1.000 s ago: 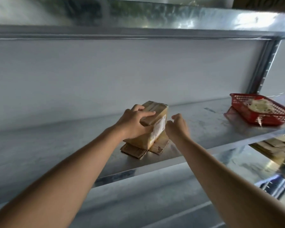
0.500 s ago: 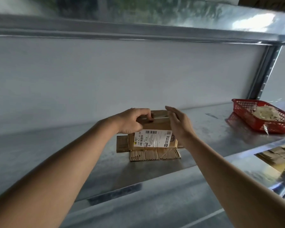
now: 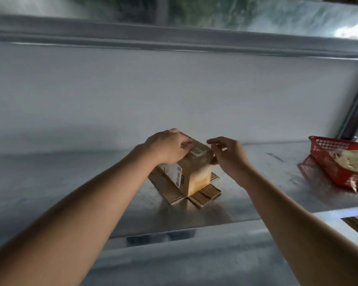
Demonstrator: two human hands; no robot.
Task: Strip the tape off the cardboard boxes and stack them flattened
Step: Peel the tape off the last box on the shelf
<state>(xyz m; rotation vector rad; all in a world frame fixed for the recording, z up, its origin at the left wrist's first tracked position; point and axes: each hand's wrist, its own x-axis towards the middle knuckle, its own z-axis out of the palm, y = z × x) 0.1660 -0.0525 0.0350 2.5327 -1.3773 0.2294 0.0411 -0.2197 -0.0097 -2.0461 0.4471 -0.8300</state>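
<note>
A: Working from the near edge inward, both forearms reach over the front lip of the metal shelf [image 3: 194, 215] to a small cardboard box [image 3: 196, 174] standing on its splayed lower flaps, roughly mid-shelf.

B: What are the hands doing?

A: The left hand [image 3: 167, 149] lies over the top left corner of the box, fingers curled down onto it, steadying it. The right hand [image 3: 227, 155] sits at the top right edge, thumb and fingertips drawn together as if pinching. Whether it has a tape end between them I cannot tell; that spot is blurred.

B: So the step?

A: Stripping, I'd judge. The box is not flattened, and its shipping label [image 3: 175, 175] faces the camera.

B: And next?

A: Probably a firm hold from the left while the right pulls the strip along the top seam. Farther right, a red basket [image 3: 327, 159] holds pale scraps, likely the place for the tape. Behind is a plain white wall [image 3: 174, 96].
</note>
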